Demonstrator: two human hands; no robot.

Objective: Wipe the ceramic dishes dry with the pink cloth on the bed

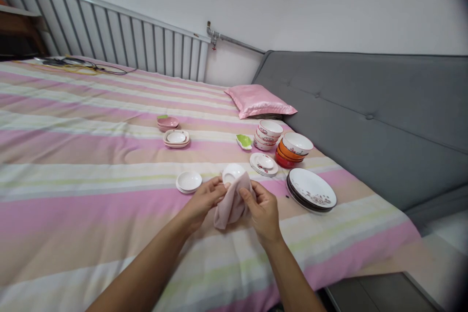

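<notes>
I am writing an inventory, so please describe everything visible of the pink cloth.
The cloth is plain pale pink, soft-looking fabric, bunched and creased. The right hand holds it against a white dish, partly covering it; the left hand is at its left edge. Its lower end droops toward the striped bedspread.

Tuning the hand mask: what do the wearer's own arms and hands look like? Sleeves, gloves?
Left hand and right hand: ungloved. Left forearm and right forearm: no sleeves in view, tapering toward the wrists. No watch, bracelet, cable or marking shows; too soft to rule out a thin ring.
</notes>
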